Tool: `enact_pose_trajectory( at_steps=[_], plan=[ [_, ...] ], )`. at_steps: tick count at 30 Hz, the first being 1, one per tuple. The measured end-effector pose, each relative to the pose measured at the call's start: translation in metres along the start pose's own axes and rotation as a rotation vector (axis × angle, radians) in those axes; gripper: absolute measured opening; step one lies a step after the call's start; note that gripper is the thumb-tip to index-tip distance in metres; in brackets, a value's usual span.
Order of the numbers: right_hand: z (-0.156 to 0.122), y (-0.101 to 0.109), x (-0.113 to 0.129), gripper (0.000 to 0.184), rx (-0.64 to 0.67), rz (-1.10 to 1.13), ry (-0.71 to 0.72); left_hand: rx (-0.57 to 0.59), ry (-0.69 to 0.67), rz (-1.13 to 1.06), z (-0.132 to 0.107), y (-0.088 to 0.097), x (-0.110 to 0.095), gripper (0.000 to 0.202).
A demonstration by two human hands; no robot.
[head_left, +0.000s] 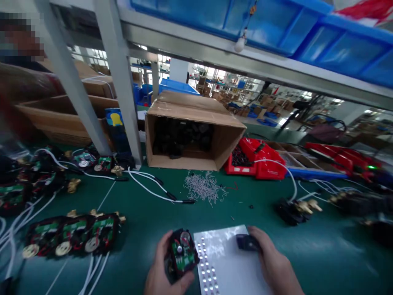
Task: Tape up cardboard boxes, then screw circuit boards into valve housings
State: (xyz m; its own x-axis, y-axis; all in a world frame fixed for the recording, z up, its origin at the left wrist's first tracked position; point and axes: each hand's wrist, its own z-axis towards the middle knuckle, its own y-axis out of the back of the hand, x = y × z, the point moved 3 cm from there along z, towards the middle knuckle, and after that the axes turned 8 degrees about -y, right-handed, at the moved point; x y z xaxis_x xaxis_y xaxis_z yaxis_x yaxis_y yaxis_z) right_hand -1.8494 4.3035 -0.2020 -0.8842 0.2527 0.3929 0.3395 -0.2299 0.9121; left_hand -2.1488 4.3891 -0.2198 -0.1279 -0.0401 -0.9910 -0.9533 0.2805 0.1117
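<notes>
My left hand [167, 268] grips a black housing with an exposed green circuit board [183, 252], a round metal disc and red wires. Its open side faces me, beside the left edge of a white sheet [235, 266]. Rows of small silvery round pieces [208, 270] lie along that edge of the sheet. My right hand [273, 258] is closed on a small black part [245, 242] over the sheet's upper right corner. What kind of part it is, I cannot make out. The fingertips under it are partly hidden.
Three similar housings [75, 235] with brass fittings stand in a row at left, more behind them. A pile of small pins [204, 186] lies before a cardboard box [196, 106] of black parts. Red bins [256, 159] stand right of it. Blue bins [276, 24] hang overhead.
</notes>
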Motion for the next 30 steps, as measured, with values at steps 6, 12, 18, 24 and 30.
enact_pose_trajectory(
  at_steps=[6,12,18,24,30],
  plan=[
    [-0.066,0.013,0.029,0.071,0.230,-0.220,0.097,0.104,0.035,0.019,-0.002,-0.006,-0.015,0.061],
    [-0.027,0.019,0.055,0.052,0.340,0.124,-0.153,0.163,-0.172,0.226,-0.023,-0.013,-0.059,0.061],
    [-0.037,-0.010,0.093,0.048,0.672,1.501,-0.771,0.321,-0.540,0.707,-0.042,-0.039,-0.087,0.070],
    [-0.045,-0.008,0.119,0.036,0.515,1.378,-0.424,0.366,-0.539,0.861,-0.040,-0.047,-0.082,0.068],
    [-0.046,-0.004,0.131,0.045,0.327,0.752,-0.076,0.389,-0.495,0.762,-0.034,-0.042,-0.072,0.066]
  ],
)
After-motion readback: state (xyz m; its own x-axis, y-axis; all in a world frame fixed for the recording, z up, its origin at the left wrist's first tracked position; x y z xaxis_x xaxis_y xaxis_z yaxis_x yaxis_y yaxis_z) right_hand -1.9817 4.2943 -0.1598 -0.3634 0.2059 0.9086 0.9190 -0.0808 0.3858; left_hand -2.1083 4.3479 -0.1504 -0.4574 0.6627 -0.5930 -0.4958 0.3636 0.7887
